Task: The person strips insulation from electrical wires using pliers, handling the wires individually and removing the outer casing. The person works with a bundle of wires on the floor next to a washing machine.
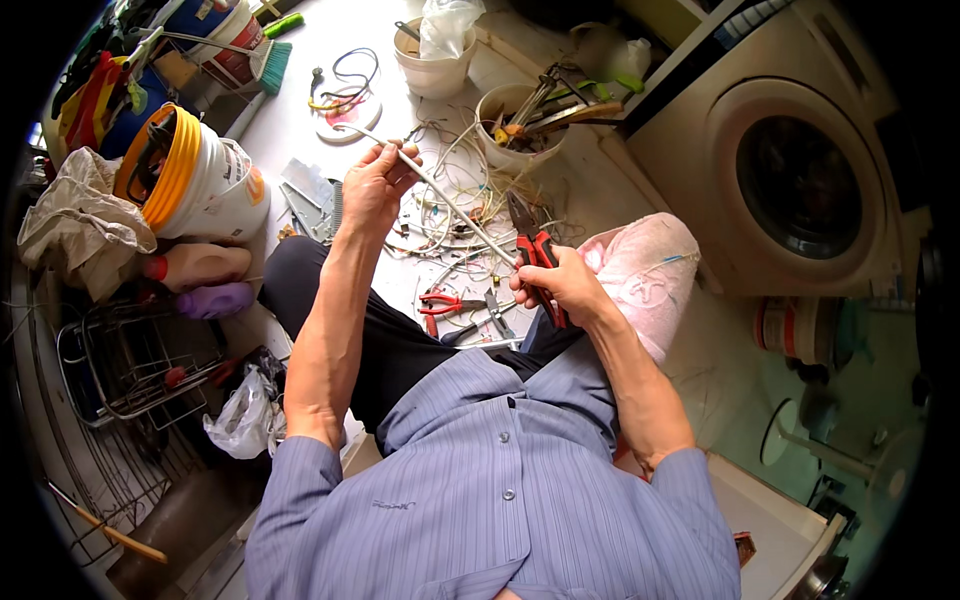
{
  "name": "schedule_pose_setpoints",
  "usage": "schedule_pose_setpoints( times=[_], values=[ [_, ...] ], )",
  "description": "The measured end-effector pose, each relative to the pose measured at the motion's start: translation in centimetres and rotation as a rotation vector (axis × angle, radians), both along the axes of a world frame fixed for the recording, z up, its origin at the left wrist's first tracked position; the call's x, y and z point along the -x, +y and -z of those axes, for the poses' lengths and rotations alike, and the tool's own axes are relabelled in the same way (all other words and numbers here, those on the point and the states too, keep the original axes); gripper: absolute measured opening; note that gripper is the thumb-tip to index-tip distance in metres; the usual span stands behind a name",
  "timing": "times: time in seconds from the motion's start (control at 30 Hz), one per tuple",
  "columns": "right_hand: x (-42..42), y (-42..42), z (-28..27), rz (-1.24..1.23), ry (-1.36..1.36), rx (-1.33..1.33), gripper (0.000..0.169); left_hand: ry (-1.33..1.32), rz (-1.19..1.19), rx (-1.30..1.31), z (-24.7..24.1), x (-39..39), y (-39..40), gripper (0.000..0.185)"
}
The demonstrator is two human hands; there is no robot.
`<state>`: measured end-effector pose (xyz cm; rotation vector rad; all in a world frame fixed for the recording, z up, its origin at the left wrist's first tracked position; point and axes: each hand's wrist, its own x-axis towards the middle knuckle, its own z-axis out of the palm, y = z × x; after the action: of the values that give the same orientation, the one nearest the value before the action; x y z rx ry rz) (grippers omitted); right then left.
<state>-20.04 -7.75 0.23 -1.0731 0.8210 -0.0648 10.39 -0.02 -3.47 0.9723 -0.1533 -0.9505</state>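
Observation:
A length of white cable stretches between my two hands. My left hand pinches it near its far end, which sticks out past the fingers. With my right hand I grip red-and-black combination pliers, jaws pointing away from me. The cable's near end meets the fingers of that same hand; whether they pinch it is hard to see. Below, on the floor, spreads a tangle of wires. Closer to me lie red-handled pliers, a screwdriver and another metal tool. A pink towel covers my right knee.
A white bucket of tools stands beyond the wires, with a plastic-bag-topped bucket behind it. A yellow-rimmed bucket and bottles are at left. A front-loading washing machine stands right. A looped cable rests on a round lid.

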Motion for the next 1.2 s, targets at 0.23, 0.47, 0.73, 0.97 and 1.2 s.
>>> schedule_pose_setpoints(
  times=[0.23, 0.47, 0.73, 0.97, 1.2],
  values=[
    [0.7, 0.2, 1.2, -0.007, -0.050, 0.070, 0.018, -0.020, 0.012, -0.005, -0.8, 0.2, 0.3, 0.016],
    [0.7, 1.0, 2.1, 0.091, -0.136, 0.184, 0.017, 0.018, 0.017, -0.027, -0.7, 0.0, 0.5, 0.015],
    [2.5, 1.7, 0.4, 0.234, -0.161, 0.226, 0.012, 0.209, -0.203, -0.086, 2.7, -3.2, 0.5, 0.015],
    [5.1, 1.3, -0.5, 0.268, -0.168, 0.175, 0.011, 0.194, -0.237, -0.094, 3.8, -5.4, -0.4, 0.009],
    [11.5, 1.4, -6.0, 0.380, -0.019, 0.409, 0.010, 0.226, -0.383, -0.051, 6.0, -9.2, 0.6, 0.005]
  ],
)
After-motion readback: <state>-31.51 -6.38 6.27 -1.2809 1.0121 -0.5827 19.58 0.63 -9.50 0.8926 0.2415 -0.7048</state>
